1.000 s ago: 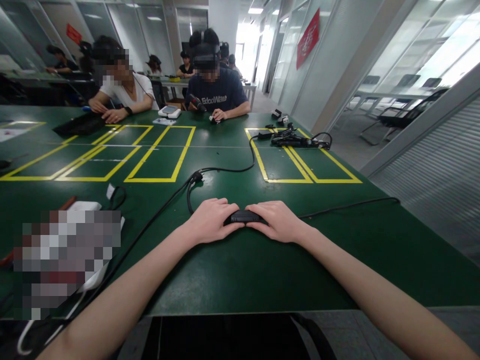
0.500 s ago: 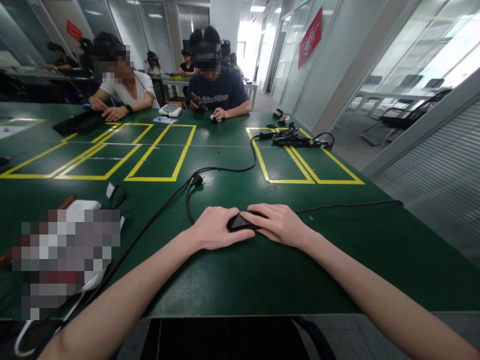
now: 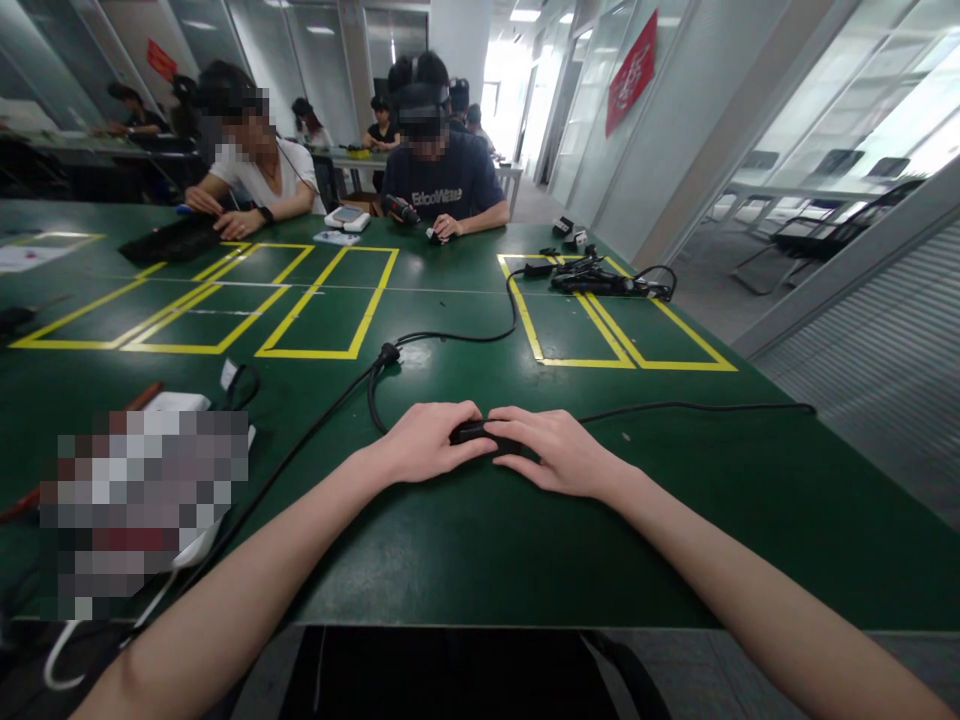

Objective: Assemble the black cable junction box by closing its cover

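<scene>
A black power adapter (image 3: pixel 469 432) lies low over the green table between my two hands, largely covered by fingers. My left hand (image 3: pixel 426 442) grips its left end, thumb on the near side. My right hand (image 3: pixel 556 450) rests its fingers on the right end, the thumb slightly apart below. From the left end a thick black cord (image 3: pixel 373 405) curves up to a black plug (image 3: pixel 388 356). A thinner cable (image 3: pixel 690 406) runs off to the right from behind my right hand.
Yellow tape rectangles (image 3: pixel 330 353) mark the green table (image 3: pixel 480 560). A bundle of black cables (image 3: pixel 600 278) lies back right, and a blurred-out item (image 3: pixel 142 500) front left. Across the table, one co-worker (image 3: pixel 442 180) holds a dark tool; another (image 3: pixel 259 180) handles a black tray (image 3: pixel 169 238).
The adapter has been tilted, so less of its broad face shows between my hands. The plug has shifted slightly left. The whole view has drifted a little.
</scene>
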Demonstrator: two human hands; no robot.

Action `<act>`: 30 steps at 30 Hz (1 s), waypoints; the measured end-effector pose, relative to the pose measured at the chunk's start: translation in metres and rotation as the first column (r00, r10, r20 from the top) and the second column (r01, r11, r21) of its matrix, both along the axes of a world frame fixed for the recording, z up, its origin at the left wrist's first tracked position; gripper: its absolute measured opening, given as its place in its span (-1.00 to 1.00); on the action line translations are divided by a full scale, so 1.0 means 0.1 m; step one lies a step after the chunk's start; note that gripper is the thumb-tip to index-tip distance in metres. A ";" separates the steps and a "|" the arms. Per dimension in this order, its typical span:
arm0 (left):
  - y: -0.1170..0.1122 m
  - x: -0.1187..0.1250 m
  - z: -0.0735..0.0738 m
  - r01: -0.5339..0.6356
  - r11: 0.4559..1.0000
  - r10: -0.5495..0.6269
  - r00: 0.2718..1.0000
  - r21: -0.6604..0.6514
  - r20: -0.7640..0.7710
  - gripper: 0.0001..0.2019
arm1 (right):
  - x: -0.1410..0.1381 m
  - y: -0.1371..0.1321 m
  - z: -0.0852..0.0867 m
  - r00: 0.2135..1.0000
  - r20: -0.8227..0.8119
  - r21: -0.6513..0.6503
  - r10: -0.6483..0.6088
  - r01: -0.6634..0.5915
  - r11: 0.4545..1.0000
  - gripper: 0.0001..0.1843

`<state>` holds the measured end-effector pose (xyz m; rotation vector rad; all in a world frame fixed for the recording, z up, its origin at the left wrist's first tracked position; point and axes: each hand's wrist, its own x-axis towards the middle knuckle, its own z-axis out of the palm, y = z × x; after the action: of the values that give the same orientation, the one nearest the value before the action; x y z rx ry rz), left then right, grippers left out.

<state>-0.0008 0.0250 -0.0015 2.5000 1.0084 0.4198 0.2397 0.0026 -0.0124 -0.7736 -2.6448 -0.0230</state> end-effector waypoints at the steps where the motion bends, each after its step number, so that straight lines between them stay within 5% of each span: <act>1: -0.01 0.00 0.00 -0.014 1.000 0.014 1.000 -0.010 -0.008 -0.69 | 0.01 0.00 -0.01 1.000 0.010 0.015 0.007 -0.007 1.000 -0.69; 12: 0.01 0.01 -0.05 -0.042 0.999 0.043 0.998 0.022 -0.037 -0.64 | 0.00 0.05 -0.03 1.000 0.017 0.057 0.007 -0.008 0.998 -0.76; 15: 0.02 0.02 -0.08 -0.028 0.965 0.002 0.995 0.261 0.098 -0.65 | 0.10 0.14 -0.07 0.998 -0.029 0.070 -0.049 0.051 0.996 -0.73; 18: 0.02 0.00 -0.06 -0.060 0.818 -0.100 0.965 0.573 0.244 -0.63 | 0.33 0.28 -0.10 0.938 -0.257 0.072 -0.232 0.258 0.964 -0.64; 20: 0.03 -0.03 -0.05 -0.072 0.758 -0.141 0.953 0.649 0.270 -0.66 | 0.52 0.40 -0.07 0.812 -0.447 0.028 -0.375 0.432 0.902 -0.61; 24: 0.08 -0.06 -0.09 0.023 0.807 -0.181 0.961 0.591 0.209 -0.71 | 0.89 0.59 0.12 0.444 -0.708 -0.112 -0.549 0.697 0.708 -0.64; 27: 0.08 -0.05 -0.12 0.070 0.833 -0.203 0.961 0.550 0.186 -0.68 | 1.18 0.62 0.27 0.221 -0.737 -0.248 -0.639 0.790 0.560 -0.71; 30: 0.06 -0.03 -0.12 0.102 0.855 -0.218 0.960 0.508 0.174 -0.63 | 1.51 0.57 0.28 0.127 -0.600 -0.290 -0.790 0.886 0.362 -0.74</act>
<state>-0.0037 0.0311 -0.0130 2.8639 0.6494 0.9949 0.3908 0.0599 0.0152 -1.7603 -1.1719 -0.1993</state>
